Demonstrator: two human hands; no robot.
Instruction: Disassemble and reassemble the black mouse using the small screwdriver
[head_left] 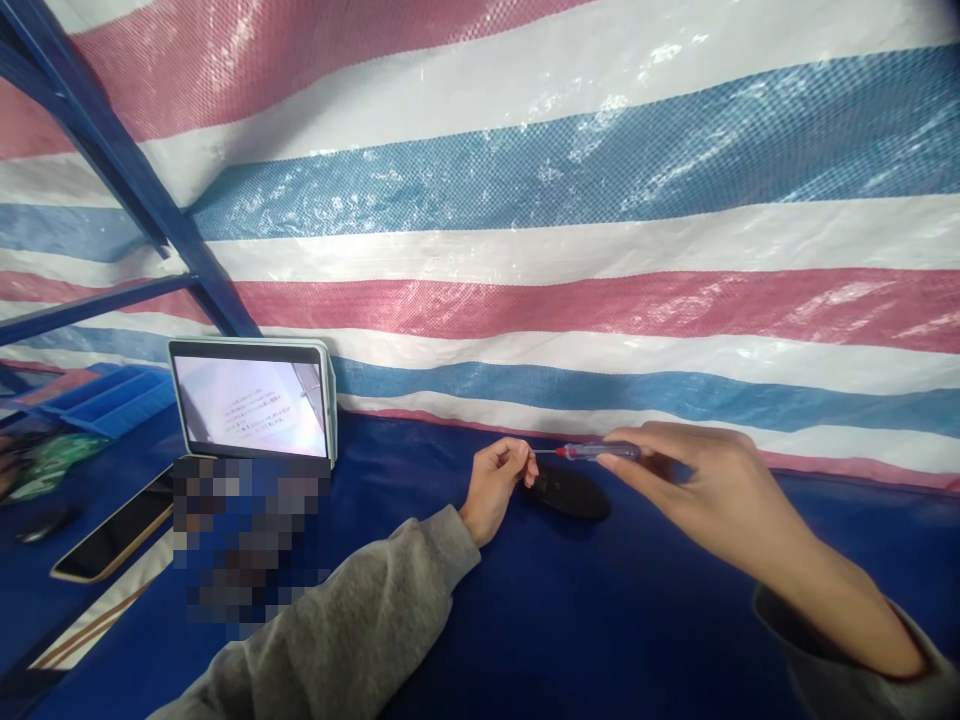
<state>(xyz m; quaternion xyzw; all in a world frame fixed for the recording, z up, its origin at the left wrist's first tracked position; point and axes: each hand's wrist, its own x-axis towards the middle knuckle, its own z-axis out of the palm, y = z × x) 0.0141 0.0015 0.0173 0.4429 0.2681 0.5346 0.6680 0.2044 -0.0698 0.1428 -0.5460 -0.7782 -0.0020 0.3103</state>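
A screwdriver [596, 452] with a clear purplish handle and a red collar lies level in my right hand [697, 480], thumb and fingers closed on its handle. Its thin metal shaft points left, and the tip reaches the fingertips of my left hand [496, 485]. Those fingers are pinched together; whatever is between them is too small to make out. Just below the shaft, a black oval object [571, 494], shaped like a computer mouse, rests on the dark blue table surface [585, 620].
At the left stands a tablet [251, 400] with a lit screen. A phone [120, 525], a blue compartment tray [112, 400] and a green plastic bag [64, 465] lie farther left. A striped tarp [562, 310] hangs behind the table, beside a blue metal frame [112, 140].
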